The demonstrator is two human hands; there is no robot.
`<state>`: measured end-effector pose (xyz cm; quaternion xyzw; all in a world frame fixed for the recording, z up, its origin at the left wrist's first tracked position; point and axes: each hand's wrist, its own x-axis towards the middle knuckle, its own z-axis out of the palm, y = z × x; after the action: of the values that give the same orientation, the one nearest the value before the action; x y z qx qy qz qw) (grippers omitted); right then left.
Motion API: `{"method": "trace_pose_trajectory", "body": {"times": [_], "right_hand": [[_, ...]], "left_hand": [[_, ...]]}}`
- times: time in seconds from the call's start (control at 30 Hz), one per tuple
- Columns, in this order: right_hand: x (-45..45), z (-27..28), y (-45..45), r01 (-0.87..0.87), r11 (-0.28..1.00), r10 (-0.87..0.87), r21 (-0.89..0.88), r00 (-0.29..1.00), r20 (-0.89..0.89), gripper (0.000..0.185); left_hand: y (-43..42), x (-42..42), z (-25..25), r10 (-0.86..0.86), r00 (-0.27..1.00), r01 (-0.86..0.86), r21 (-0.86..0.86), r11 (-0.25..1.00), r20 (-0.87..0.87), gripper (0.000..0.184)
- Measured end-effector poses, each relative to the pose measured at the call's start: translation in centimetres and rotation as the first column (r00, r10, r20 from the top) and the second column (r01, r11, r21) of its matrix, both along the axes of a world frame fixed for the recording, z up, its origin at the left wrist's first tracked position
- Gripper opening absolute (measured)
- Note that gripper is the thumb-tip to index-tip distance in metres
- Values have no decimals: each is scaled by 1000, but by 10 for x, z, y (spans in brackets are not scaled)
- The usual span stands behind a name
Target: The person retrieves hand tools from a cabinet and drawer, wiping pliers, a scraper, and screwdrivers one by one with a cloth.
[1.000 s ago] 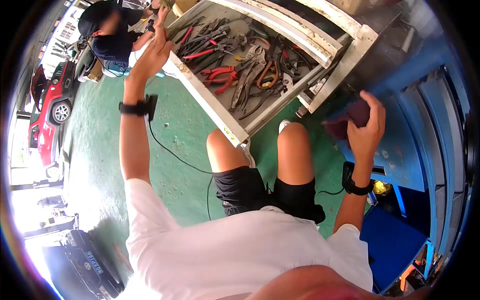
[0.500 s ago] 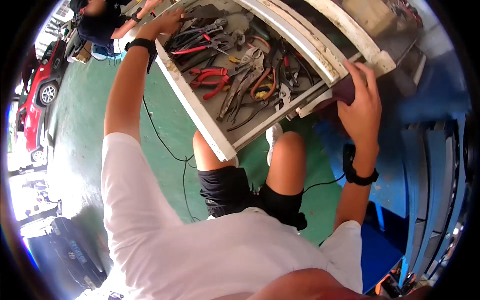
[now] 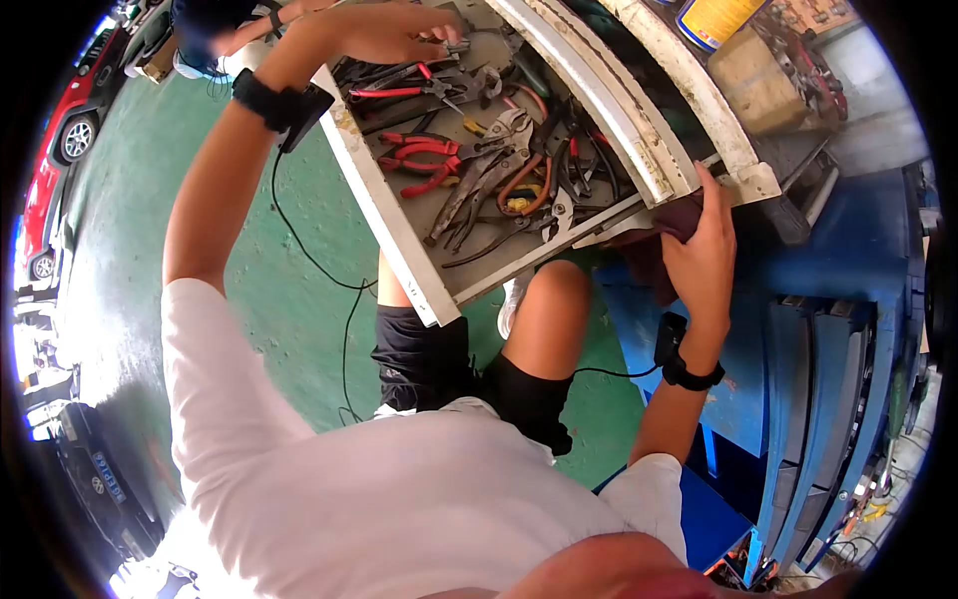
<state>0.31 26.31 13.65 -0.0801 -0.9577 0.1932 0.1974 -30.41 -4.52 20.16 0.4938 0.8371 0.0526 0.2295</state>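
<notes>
An extended drawer (image 3: 394, 235) with a pale, worn frame holds a jumble of pliers. Red-handled pliers (image 3: 424, 160) lie near its left side, with locking pliers (image 3: 489, 165) in the middle. My left hand (image 3: 394, 32) is over the far left part of the drawer, fingers curled down by a grey metal piece; what they grip, if anything, is hidden. At the drawer's right corner, my right hand (image 3: 704, 245) is closed around a dark maroon cloth (image 3: 679, 217), thumb and fingers pressed against it. Part of the cloth hangs below the corner.
A blue tool cabinet (image 3: 689, 369) stands to my right. Beyond the drawer are a yellow-and-blue can (image 3: 714, 20) and a wooden block (image 3: 753, 85). Another person (image 3: 215, 25) is at the upper left. A black cable (image 3: 319, 265) runs across the green floor (image 3: 239, 200).
My left hand has moved from the drawer's left rim rightward over the tools. My right hand stays on the cloth at the corner. The camera view has shifted a little.
</notes>
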Motion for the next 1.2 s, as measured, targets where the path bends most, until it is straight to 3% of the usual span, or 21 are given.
{"method": "trace_pose_trajectory", "body": {"times": [0.03, 0.07, 0.13, 0.17, 0.23, 0.3, 0.37, 0.4, 0.43, 0.5, 0.57, 0.63, 0.77, 0.8, 0.9, 1.03, 1.17, 1.2], "right_hand": [[-3, -2, -1, -37, 998, 35, -45, 999, -35, 71], [-3, -5, -2, -37, 998, 36, -42, 999, -26, 71], [-8, -10, -4, -20, 998, 15, -53, 995, -96, 70], [-8, -8, -5, -20, 999, 15, -48, 995, -100, 70], [-7, -4, -6, 34, 999, -36, -22, 998, -53, 68], [-5, 2, -5, 61, 997, -61, -54, 998, -8, 67], [-7, 6, -5, 79, 994, -77, -78, 997, 30, 67], [-7, 4, -6, 76, 991, -75, -106, 997, 15, 66], [-6, 2, -7, 72, 988, -72, -134, 997, 3, 65], [-7, 3, -10, 72, 989, -73, -128, 997, 2, 65], [-7, 2, -13, 80, 979, -84, -188, 996, -13, 65], [-4, -2, -16, 92, 977, -98, -192, 995, -19, 64], [-2, 3, -27, 102, 956, -111, -276, 994, -15, 60], [0, 2, -30, 103, 955, -110, -278, 994, -9, 60], [4, 0, -39, 98, 942, -108, -322, 994, -15, 58], [14, 0, -60, 61, 917, -72, -394, 997, -12, 58], [26, 0, -84, 47, 911, -42, -409, 999, 22, 61], [28, -1, -89, 33, 923, -32, -384, 999, 8, 62]], "left_hand": [[12, 10, 12, -43, 996, 52, -113, 992, 77, 53], [16, 18, 9, -43, 995, 52, -109, 993, 86, 53], [21, 25, 3, -133, 991, 130, 331, 935, -13, 40], [30, 24, 1, -133, 991, 131, 335, 933, -17, 40], [58, 19, -8, -178, 920, 312, 375, 873, -350, 38], [89, 7, -41, -207, 822, 485, 462, 743, -531, 49], [114, 9, -59, -160, 729, 505, 365, 783, -666, 64], [121, 19, -59, -123, 802, 382, 345, 857, -584, 72], [127, 30, -51, -117, 800, 382, 349, 856, -588, 72], [135, 41, -38, -22, 828, 171, 215, 962, -561, 77], [142, 29, -52, -21, 793, 240, 280, 929, -609, 72], [148, 34, -56, 2, 735, 174, 191, 966, -679, 59], [148, 26, -74, 61, 713, 191, 278, 941, -698, 48], [126, 44, -36, -60, 836, 224, 240, 945, -545, 42], [111, 38, -54, -32, 817, 281, 350, 893, -576, 43], [85, 40, -53, -141, 732, 453, 321, 832, -667, 41], [57, 63, -28, -170, 769, 335, 162, 928, -616, 43], [49, 68, -24, -141, 763, 355, 227, 907, -632, 37]]}}
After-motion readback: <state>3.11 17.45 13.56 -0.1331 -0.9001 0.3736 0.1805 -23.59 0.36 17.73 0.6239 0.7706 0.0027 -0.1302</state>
